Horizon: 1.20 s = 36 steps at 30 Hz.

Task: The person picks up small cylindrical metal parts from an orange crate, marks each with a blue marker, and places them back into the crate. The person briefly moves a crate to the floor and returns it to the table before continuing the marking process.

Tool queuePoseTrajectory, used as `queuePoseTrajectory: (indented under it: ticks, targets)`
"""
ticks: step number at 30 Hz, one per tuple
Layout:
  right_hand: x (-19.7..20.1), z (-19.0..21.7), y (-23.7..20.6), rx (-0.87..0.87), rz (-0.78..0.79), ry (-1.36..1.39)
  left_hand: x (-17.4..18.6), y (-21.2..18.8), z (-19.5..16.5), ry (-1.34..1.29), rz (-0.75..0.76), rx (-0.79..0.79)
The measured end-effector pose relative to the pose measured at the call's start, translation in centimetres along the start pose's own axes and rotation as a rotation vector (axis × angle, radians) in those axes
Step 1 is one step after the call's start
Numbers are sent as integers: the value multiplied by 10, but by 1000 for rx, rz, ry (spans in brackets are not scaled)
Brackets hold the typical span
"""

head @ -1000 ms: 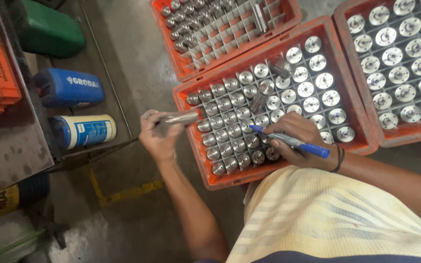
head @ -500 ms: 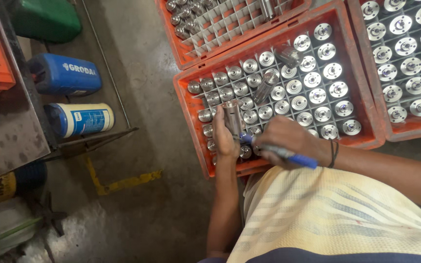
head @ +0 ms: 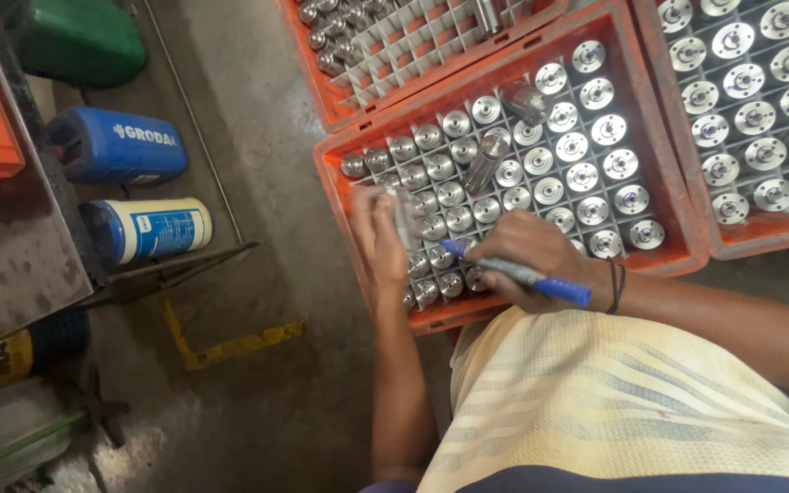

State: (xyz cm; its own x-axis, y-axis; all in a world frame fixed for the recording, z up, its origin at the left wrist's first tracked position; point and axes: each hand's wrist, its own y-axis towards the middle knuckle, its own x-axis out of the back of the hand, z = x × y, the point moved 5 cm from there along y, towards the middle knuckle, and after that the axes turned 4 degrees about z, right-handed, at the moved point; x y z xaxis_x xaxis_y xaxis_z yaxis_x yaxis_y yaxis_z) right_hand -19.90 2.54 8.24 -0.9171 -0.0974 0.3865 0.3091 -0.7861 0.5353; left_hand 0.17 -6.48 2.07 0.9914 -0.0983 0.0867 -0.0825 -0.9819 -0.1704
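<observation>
My left hand (head: 378, 239) is closed around a shiny metal cylinder part (head: 404, 217) and holds it upright over the near left corner of an orange crate (head: 668, 196). That crate has a grey divider grid filled with several similar metal parts (head: 550, 164). My right hand (head: 531, 260) rests on the crate's near edge and grips a blue marker pen (head: 518, 271), its tip pointing left toward the part in my left hand. A black band circles my right wrist.
Two more orange crates hold metal parts, one at the top (head: 413, 46) and one at the right (head: 751, 119). At the left lie a blue jug (head: 120, 146), a white-and-blue bottle (head: 152, 228) and a green container (head: 79, 41) beside a metal stand. Yellow floor marking (head: 230, 342).
My left hand carried the metal part from left of the crate to over its near left corner, close to the marker tip. The camera view shifted slightly.
</observation>
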Motion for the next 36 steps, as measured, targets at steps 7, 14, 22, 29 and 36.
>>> queuePoseTrajectory:
  ticks: [7,14,22,29,36]
  targets:
    - [11,0,-2,-66,-44,-35,44,24,-22,1070,-80,-160]
    - [11,-3,-3,-74,-46,-22,26,46,-6,1246,-57,-365]
    - [9,2,3,-23,-30,-129,44,22,-24,-487,195,-151]
    - [1,-1,10,58,11,-128,-26,-7,53,-588,148,195]
    - [-4,-10,-7,32,4,-115,-33,-11,48,-493,159,186]
